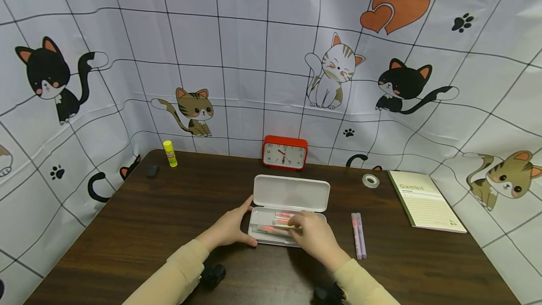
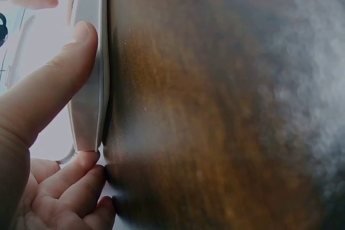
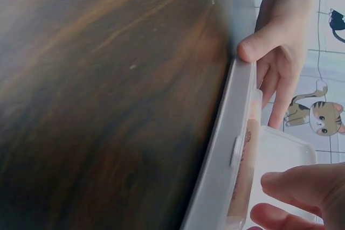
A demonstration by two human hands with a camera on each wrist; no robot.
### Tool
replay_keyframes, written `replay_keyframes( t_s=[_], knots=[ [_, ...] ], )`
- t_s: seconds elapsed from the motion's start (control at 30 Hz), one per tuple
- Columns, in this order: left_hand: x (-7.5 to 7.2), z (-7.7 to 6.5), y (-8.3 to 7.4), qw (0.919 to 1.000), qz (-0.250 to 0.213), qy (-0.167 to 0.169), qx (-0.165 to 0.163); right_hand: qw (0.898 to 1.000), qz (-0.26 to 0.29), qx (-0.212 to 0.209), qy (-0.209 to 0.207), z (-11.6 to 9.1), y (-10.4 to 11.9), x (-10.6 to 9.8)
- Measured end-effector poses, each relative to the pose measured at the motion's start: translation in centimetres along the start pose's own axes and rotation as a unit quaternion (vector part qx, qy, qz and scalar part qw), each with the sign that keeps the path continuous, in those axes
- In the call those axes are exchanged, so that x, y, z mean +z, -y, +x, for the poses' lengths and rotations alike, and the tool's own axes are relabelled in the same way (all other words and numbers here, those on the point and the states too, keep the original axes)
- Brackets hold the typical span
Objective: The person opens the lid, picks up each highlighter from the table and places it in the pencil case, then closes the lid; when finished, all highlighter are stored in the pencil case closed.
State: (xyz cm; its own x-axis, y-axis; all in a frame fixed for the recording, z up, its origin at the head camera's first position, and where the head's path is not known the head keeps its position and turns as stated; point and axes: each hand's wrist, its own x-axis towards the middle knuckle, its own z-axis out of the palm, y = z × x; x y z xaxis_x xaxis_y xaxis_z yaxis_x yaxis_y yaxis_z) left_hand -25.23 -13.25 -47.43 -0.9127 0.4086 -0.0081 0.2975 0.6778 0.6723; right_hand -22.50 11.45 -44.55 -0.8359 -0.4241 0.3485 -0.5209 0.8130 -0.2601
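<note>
A white pencil case [image 1: 291, 194] lies on the table with its lid raised at the back. Several clear pens with pink and orange parts [image 1: 267, 228] lie in its tray. My left hand [image 1: 228, 226] holds the case's left end, thumb on the front wall and fingers round the side; the left wrist view shows this thumb [image 2: 59, 74] close up. Over the tray's right part hovers my right hand [image 1: 314, 235], close above the pens. In the right wrist view its thumb and finger stand apart with nothing between them, beside a peach-coloured pen [image 3: 245, 171] along the front wall.
Two purple-pink pens [image 1: 359, 236] lie side by side right of the case. Farther back are a tape roll [image 1: 370, 181], a notebook [image 1: 426, 201], a red clock [image 1: 285, 152], a yellow glue stick [image 1: 170, 154] and a small dark block [image 1: 152, 171]. A cat-print curtain borders the table.
</note>
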Motion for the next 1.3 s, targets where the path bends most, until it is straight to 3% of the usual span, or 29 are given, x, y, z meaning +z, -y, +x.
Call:
replay_keyframes(
  t_s=[0.5,0.73,1.3],
  knots=[
    [0.1,0.0,0.0,1.0,-0.002,-0.001,-0.001,0.999,0.013,-0.039,0.005,-0.4,0.1,0.5],
    [0.2,0.1,0.2,1.0,-0.001,0.0,-0.003,1.0,0.003,0.011,0.021,-0.7,-0.5,-0.2],
    [0.1,0.0,0.0,1.0,0.0,0.0,-0.004,0.994,0.021,0.11,0.004,-2.8,-4.0,-2.8]
  ],
)
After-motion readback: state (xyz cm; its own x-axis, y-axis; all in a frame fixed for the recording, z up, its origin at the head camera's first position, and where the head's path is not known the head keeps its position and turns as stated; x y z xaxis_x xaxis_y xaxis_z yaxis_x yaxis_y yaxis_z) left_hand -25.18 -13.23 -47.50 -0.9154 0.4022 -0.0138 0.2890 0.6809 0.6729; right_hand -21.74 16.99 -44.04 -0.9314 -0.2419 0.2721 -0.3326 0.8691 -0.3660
